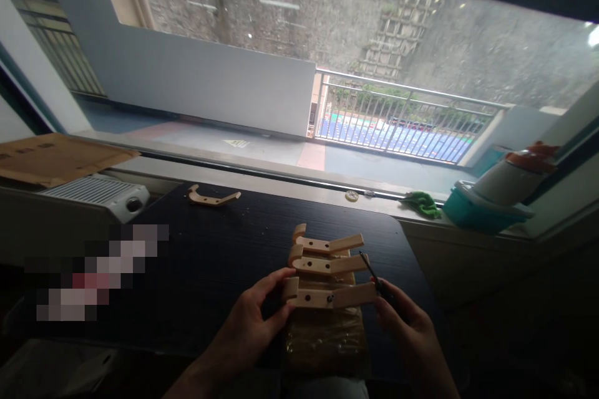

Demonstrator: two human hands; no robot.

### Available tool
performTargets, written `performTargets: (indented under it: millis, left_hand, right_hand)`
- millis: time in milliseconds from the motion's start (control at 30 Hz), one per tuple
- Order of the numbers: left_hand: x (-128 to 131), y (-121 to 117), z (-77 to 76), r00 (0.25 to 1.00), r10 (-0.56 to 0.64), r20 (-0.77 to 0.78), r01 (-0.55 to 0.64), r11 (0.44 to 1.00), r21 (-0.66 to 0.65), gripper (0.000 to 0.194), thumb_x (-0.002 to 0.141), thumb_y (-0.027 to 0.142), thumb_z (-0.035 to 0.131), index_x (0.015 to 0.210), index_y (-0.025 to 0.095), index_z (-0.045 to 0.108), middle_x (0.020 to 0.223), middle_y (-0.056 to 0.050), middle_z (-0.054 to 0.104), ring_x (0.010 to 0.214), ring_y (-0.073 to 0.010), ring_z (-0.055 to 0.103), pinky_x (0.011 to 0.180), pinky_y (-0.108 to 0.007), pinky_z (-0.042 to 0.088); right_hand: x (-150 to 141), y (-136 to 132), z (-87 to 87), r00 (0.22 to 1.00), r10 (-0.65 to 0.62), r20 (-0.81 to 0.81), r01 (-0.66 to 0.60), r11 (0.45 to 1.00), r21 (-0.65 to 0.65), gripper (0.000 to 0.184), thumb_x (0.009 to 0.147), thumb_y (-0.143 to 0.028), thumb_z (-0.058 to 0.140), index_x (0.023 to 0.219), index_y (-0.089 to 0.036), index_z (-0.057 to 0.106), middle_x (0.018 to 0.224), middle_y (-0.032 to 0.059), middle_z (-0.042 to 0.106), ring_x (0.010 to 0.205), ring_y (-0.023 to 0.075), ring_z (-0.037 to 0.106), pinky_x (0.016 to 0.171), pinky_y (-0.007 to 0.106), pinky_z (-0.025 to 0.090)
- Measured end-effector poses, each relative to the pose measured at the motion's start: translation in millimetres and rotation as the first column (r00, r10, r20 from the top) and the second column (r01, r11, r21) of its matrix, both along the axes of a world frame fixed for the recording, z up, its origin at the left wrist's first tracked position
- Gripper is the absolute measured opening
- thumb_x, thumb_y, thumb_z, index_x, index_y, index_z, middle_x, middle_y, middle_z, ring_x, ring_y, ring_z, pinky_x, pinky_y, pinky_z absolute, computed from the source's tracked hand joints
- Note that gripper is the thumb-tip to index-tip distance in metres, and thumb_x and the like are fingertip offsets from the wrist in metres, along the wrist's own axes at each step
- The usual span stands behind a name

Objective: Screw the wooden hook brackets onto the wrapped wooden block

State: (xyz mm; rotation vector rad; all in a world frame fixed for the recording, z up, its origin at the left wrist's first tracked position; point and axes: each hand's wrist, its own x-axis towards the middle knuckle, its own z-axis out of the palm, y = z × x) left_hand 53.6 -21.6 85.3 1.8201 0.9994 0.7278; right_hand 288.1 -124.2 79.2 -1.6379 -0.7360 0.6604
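Nearest wooden hook (321, 298) steadied between two hands on a taped block

The hook lies crosswise on the brown taped block (325, 349), at the near side of a dark desk (224, 255). Two similar hooks sit close beyond it, the middle hook (312, 265) and the far hook (314, 244); a fourth hook (210, 201) rests well apart toward the window. On the sill are a round item (352, 196), a green cloth (423, 204) and a teal box (482, 212). To the left are a cardboard sheet (60, 159) and a white slatted device (100, 194). Dark marks on the cardboard are too blurred to read.

The nearest hook's long axis runs left to right, curled end left, straight arm right and slightly raised. The left hand (259, 312) has thumb and forefinger pinched at the curled end. The right hand (405, 315) is curled round a slim dark tool (370, 266), tip up and leftward; whether it also grips the straight arm, I cannot tell.
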Motion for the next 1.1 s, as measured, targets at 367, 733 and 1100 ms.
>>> performTargets:
  millis: [367,733,1100]
  left_hand:
    - [-4.1,10.5,-17.8,1.000,0.009,-0.012,-0.009,0.998,0.057,0.047,0.082,0.036,0.061,0.128,0.027,0.052,0.127,-0.001,0.063,0.116,-0.0217,0.060,0.097,-0.031,0.050]
    - [-3.5,18.6,-31.5,0.994,0.104,-0.020,-0.099,0.979,0.178,0.051,0.075,0.048,0.067,0.121,0.028,0.059,0.118,-0.001,0.069,0.106,-0.0256,0.066,0.088,-0.032,0.056]
    - [-14.8,7.0,-16.8,0.992,0.121,-0.044,-0.082,0.857,0.510,0.053,0.082,0.031,0.064,0.131,0.031,0.043,0.123,-0.002,0.061,0.106,-0.0182,0.063,0.089,-0.029,0.055]
  right_hand:
    - [-3.6,2.1,-2.3,0.993,-0.040,-0.112,0.047,0.997,0.060,0.043,0.064,-0.045,0.078,0.097,-0.017,0.075,0.070,0.0024,0.070,0.058,0.0158,0.057,0.052,0.026,0.046]
    - [-10.0,2.0,1.5,0.988,-0.004,-0.155,0.023,0.992,0.123,0.035,0.068,-0.040,0.076,0.098,-0.021,0.075,0.072,0.0012,0.068,0.063,0.0151,0.056,0.057,0.026,0.044]
    - [3.3,-29.1,34.7,0.977,-0.198,0.080,0.191,0.978,0.087,0.035,0.076,-0.042,0.068,0.106,-0.023,0.066,0.086,0.0019,0.069,0.066,0.0130,0.059,0.057,0.019,0.048]
